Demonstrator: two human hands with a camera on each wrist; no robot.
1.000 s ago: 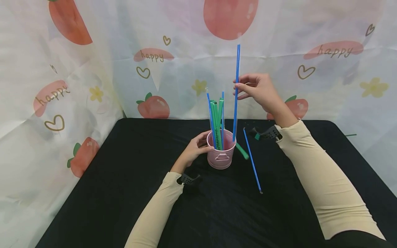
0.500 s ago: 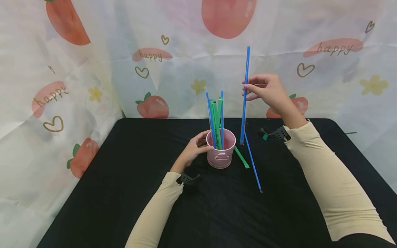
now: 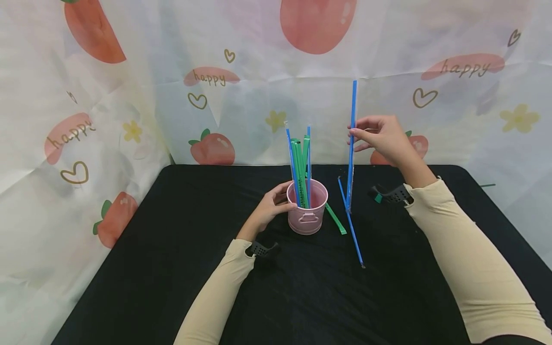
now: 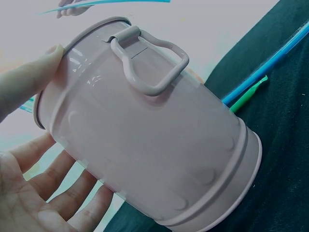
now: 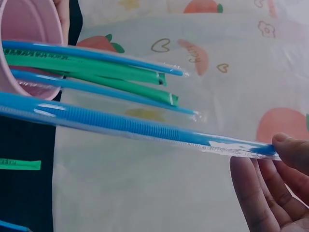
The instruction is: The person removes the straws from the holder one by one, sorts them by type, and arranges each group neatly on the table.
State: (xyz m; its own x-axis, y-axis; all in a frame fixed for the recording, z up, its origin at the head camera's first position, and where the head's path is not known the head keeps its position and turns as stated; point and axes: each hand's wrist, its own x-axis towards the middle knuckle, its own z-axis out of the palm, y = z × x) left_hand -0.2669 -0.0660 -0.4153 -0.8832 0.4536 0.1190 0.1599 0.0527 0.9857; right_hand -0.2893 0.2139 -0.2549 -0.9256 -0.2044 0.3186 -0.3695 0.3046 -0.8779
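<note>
My left hand (image 3: pixel 272 209) grips the rim of a small pink metal bucket (image 3: pixel 306 224), thumb at the near side and fingers round its left. Inside stand several green paper-wrapped sticks (image 3: pixel 300 167) and two blue straws in clear wrappers. My right hand (image 3: pixel 383 136) pinches another blue bendy straw (image 5: pixel 145 126) between thumb and fingertips, to the right of the bucket. This straw is nearly upright, ridged and clear-wrapped. Its lower end overlaps a blue straw (image 3: pixel 356 247) lying on the table in the head view. Next to the bucket lies a green wrapped stick (image 3: pixel 336 219).
The table (image 3: pixel 194 297) has a black cloth. Behind it and at the left hangs a pale curtain (image 3: pixel 254 28) printed with fruit, hearts and "happy". A black strap (image 3: pixel 393 194) hangs at the right wrist.
My right hand has moved the blue straw out of the bucket to the right, then lowered it beside the bucket. The left hand has kept its hold on the bucket.
</note>
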